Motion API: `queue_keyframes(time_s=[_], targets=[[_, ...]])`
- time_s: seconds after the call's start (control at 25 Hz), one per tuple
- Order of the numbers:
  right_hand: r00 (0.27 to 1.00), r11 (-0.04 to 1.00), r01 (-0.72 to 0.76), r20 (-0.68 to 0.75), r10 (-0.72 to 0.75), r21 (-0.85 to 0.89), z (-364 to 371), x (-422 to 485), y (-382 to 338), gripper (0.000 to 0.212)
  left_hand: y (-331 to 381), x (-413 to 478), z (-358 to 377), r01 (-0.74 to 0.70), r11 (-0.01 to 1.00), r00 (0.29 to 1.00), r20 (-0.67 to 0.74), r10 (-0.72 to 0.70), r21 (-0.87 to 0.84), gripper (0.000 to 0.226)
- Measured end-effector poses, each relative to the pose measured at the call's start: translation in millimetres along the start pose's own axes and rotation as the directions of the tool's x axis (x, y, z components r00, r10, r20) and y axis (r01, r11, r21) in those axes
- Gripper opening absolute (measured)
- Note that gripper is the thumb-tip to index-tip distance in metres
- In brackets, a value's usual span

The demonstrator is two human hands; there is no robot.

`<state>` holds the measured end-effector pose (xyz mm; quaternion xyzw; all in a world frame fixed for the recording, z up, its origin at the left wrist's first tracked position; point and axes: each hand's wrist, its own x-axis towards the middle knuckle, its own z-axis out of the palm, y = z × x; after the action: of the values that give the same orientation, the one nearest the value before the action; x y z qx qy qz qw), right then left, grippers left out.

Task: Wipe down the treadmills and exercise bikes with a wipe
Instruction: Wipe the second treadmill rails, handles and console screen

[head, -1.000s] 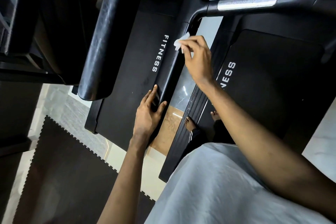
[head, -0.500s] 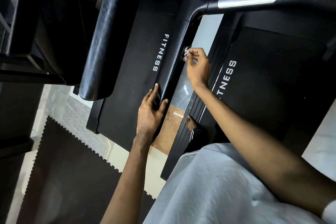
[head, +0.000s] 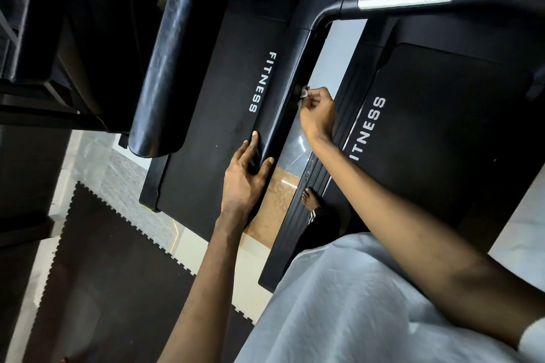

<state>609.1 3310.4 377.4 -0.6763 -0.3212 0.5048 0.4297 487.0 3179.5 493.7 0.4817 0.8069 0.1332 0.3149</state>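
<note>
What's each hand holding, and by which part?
Right hand pinches a small crumpled white wipe between thumb and fingertips. Left hand holds nothing; it rests on the black treadmill side rail.

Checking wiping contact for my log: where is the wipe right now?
Head view, centre: the wipe is pinched in the right hand against the left treadmill's side rail, up the rail from the left hand.
</note>
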Motion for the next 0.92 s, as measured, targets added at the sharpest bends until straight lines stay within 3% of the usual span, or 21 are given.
queue_keyframes(time_s=[0.12, 0.24, 0.4, 0.52, 0.68, 0.76, 0.92], targets=[[0.999, 0.999, 0.033, 0.029, -0.033, -0.018, 1, -22, -4, 0.016, -1, 0, 1, -0.018, 1.0, 1.0, 0.008, 0.018, 0.01, 0.066], [0.982, 0.984, 0.172, 0.07, -0.175, 0.036, -6, -58, -1, 0.014, -3, -1, 2, -0.049, 0.998, 0.999, 0.001, 0.049, 0.028, 0.066], [0.959, 0.946, 0.284, -0.027, -0.284, 0.155, -14, -46, -29, 0.01, -11, -5, -1, -0.111, 0.992, 0.993, 0.047, 0.108, 0.067, 0.068], [0.92, 0.919, 0.392, -0.037, -0.391, 0.038, -19, -41, -35, 0.011, -24, -10, -6, -0.158, 0.985, 0.986, 0.059, 0.154, 0.072, 0.067], [0.798, 0.786, 0.601, 0.167, -0.58, -0.143, -22, -69, -16, 0.016, -45, -20, -8, -0.187, 0.981, 0.981, 0.057, 0.184, 0.043, 0.064], [0.808, 0.793, 0.589, 0.15, -0.57, -0.159, -22, -68, -19, 0.015, -55, -24, -10, -0.21, 0.977, 0.976, 0.059, 0.208, 0.032, 0.063], [0.877, 0.869, 0.467, -0.039, -0.478, -0.163, -12, -64, -29, 0.01, -69, -25, -14, -0.248, 0.969, 0.966, 0.072, 0.247, 0.008, 0.063]])
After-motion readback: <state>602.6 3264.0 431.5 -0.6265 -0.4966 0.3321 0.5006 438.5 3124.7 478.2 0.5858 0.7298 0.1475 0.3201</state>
